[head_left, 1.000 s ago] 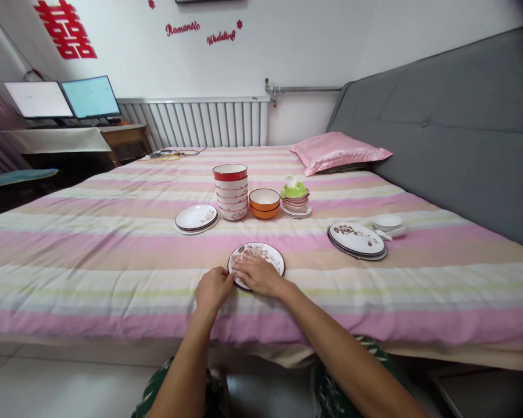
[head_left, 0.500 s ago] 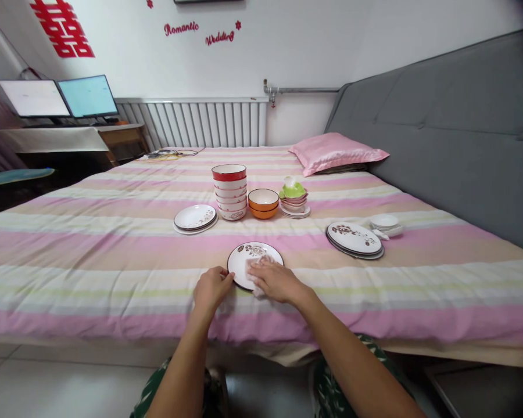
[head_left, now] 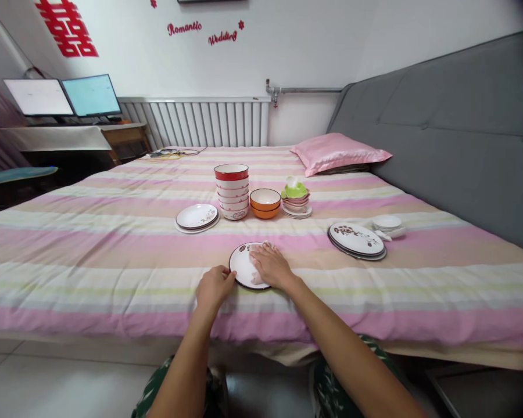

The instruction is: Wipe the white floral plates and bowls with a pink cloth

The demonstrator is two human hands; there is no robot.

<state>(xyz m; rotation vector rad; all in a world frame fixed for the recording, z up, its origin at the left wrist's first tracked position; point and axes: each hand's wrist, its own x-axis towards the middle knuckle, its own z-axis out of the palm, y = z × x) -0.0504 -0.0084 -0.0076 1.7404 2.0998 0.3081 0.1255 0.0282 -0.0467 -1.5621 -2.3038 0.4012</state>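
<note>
A white plate (head_left: 243, 268) with a dark rim and a brown flower pattern lies on the striped bedspread near the front edge of the bed. My left hand (head_left: 213, 287) is closed in a pinch on the plate's near-left rim. My right hand (head_left: 271, 265) lies flat on the right half of the plate, pressing a small white cloth (head_left: 256, 277) against it; most of the cloth is hidden under the fingers.
Behind stand a stack of red-and-white bowls (head_left: 232, 191), orange bowls (head_left: 265, 203), small pink and green dishes (head_left: 295, 198), plates at left (head_left: 197, 218) and at right (head_left: 357, 240), and white spoons and saucers (head_left: 387, 224). A pink pillow (head_left: 339, 151) and grey headboard (head_left: 453, 133) lie to the right.
My right hand with the cloth has slid across the plate, from the left part toward the near side and now up over the right half. My left hand keeps its hold on the rim.
</note>
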